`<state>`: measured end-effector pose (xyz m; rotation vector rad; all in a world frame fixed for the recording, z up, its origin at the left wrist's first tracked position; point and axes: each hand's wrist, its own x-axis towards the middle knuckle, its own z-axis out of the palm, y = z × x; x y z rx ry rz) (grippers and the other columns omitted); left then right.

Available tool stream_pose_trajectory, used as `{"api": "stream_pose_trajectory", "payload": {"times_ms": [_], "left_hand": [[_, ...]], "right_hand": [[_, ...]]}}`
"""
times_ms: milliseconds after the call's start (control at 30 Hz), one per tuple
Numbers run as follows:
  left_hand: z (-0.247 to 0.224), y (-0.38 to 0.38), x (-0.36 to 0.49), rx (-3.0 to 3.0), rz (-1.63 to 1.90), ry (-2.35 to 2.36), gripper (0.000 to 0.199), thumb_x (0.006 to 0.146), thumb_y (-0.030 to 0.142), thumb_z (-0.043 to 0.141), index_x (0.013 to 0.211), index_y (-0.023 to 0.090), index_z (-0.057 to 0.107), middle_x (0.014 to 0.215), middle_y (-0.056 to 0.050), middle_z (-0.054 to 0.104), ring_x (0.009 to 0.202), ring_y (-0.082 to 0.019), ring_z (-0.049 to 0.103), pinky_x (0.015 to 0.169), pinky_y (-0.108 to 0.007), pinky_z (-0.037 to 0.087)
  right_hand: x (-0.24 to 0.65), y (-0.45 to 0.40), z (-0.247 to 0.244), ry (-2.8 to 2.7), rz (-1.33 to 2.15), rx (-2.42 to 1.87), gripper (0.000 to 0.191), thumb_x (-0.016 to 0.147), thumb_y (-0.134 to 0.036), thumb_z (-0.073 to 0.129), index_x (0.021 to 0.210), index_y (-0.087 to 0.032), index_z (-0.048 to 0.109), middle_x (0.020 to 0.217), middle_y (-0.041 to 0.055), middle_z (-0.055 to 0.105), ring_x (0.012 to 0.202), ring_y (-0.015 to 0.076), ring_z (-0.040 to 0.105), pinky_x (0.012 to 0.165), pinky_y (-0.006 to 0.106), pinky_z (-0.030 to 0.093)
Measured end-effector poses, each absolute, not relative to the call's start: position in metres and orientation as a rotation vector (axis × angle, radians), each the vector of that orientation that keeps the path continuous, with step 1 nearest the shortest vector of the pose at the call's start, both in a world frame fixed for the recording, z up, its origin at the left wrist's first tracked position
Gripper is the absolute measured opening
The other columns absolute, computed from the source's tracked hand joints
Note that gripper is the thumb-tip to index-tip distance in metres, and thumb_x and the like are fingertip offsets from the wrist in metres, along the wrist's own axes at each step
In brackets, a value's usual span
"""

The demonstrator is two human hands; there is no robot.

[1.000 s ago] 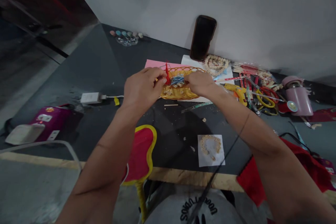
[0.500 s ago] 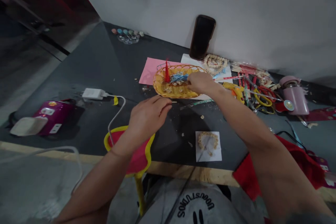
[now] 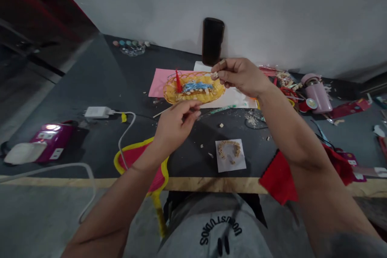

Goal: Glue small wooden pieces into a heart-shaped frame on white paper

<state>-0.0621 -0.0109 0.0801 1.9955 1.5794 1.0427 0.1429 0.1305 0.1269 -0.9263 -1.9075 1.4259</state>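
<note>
My right hand (image 3: 237, 75) is raised over the right end of a yellow woven basket (image 3: 195, 100). Its thumb and finger pinch a small pale bead-like piece (image 3: 214, 75). Inside the basket lie a blue tassel-like bundle (image 3: 196, 86), a red tassel (image 3: 178, 82) and several small pale pieces. My left hand (image 3: 179, 123) is closed at the basket's front rim, fingertips pinched together. A thin pale stick (image 3: 160, 113) protrudes from behind it and appears held; the grip itself is hidden. Nearer me, pale pieces form an open ring (image 3: 229, 148) on a white paper square (image 3: 231, 166).
A phone (image 3: 213, 41) leans on the wall behind the basket. Pink paper (image 3: 155, 84) lies beneath it. On the left are a white charger (image 3: 98, 112) with its cable and a purple power block (image 3: 54, 139). A pink bottle (image 3: 317, 94) and red cloth (image 3: 279, 179) are at right.
My right hand has risen out of the basket, now with a small pale piece between its fingertips. My left hand stays by the front rim. The camera view has shifted slightly right.
</note>
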Motion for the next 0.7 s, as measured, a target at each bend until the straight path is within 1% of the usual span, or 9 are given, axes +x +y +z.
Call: {"api": "stream_pose_trajectory", "payload": {"times_ms": [100, 167, 233, 333, 433, 567, 700], "left_hand": [[0.092, 0.009, -0.044, 2.087, 1.257, 1.556, 0.025, 0.094, 0.030, 0.055, 0.114, 0.021, 0.068, 0.111, -0.004, 0.071, 0.095, -0.017, 0.065, 0.086, -0.029, 0.053], [0.096, 0.021, -0.034, 2.170, 1.319, 1.542, 0.025, 0.095, 0.031, 0.056, 0.114, 0.023, 0.069, 0.112, -0.004, 0.069, 0.103, -0.018, 0.063, 0.091, -0.031, 0.051], [0.099, 0.030, -0.028, 2.229, 1.334, 1.516, 0.022, 0.095, 0.033, 0.057, 0.110, 0.025, 0.071, 0.109, -0.004, 0.068, 0.104, -0.019, 0.063, 0.092, -0.031, 0.051], [0.106, 0.038, -0.025, 2.243, 1.329, 1.472, 0.016, 0.092, 0.036, 0.064, 0.100, 0.027, 0.074, 0.101, -0.003, 0.069, 0.094, -0.018, 0.064, 0.085, -0.031, 0.052], [0.119, 0.039, -0.024, 2.186, 1.400, 1.458, 0.011, 0.087, 0.035, 0.070, 0.092, 0.026, 0.075, 0.092, -0.002, 0.068, 0.084, -0.017, 0.063, 0.075, -0.029, 0.052], [0.132, 0.035, -0.018, 2.140, 1.513, 1.388, 0.010, 0.082, 0.034, 0.075, 0.086, 0.024, 0.076, 0.086, -0.001, 0.068, 0.073, -0.014, 0.059, 0.064, -0.027, 0.049], [0.121, 0.028, -0.015, 2.003, 1.553, 1.356, 0.009, 0.080, 0.031, 0.075, 0.083, 0.023, 0.074, 0.078, 0.001, 0.068, 0.063, -0.011, 0.055, 0.058, -0.025, 0.045]], "right_hand": [[0.151, 0.113, 0.124, -1.805, 1.539, -0.875, 0.031, 0.082, -0.038, 0.076, 0.101, -0.022, 0.059, 0.082, -0.0015, 0.066, 0.062, 0.0073, 0.053, 0.052, 0.019, 0.044], [0.155, 0.104, 0.120, -1.755, 1.600, -0.842, 0.038, 0.079, -0.042, 0.079, 0.102, -0.023, 0.056, 0.079, -0.0030, 0.063, 0.062, 0.0075, 0.053, 0.051, 0.019, 0.043], [0.159, 0.098, 0.118, -1.730, 1.649, -0.799, 0.045, 0.076, -0.045, 0.082, 0.103, -0.023, 0.053, 0.076, -0.0045, 0.061, 0.061, 0.0074, 0.053, 0.051, 0.019, 0.043], [0.161, 0.091, 0.120, -1.715, 1.650, -0.728, 0.047, 0.076, -0.051, 0.080, 0.102, -0.022, 0.054, 0.073, -0.0062, 0.057, 0.059, 0.0063, 0.051, 0.050, 0.018, 0.041], [0.162, 0.085, 0.125, -1.750, 1.603, -0.679, 0.044, 0.082, -0.057, 0.073, 0.101, -0.021, 0.056, 0.072, -0.0065, 0.054, 0.058, 0.0055, 0.049, 0.049, 0.017, 0.040], [0.167, 0.072, 0.129, -1.897, 1.528, -0.636, 0.043, 0.087, -0.062, 0.063, 0.086, -0.019, 0.057, 0.063, -0.0073, 0.046, 0.052, 0.0050, 0.041, 0.045, 0.018, 0.033], [0.188, 0.057, 0.124, -1.851, 1.319, -0.772, 0.042, 0.091, -0.061, 0.057, 0.080, -0.021, 0.056, 0.058, -0.0073, 0.040, 0.050, 0.0062, 0.035, 0.043, 0.020, 0.030]]}}
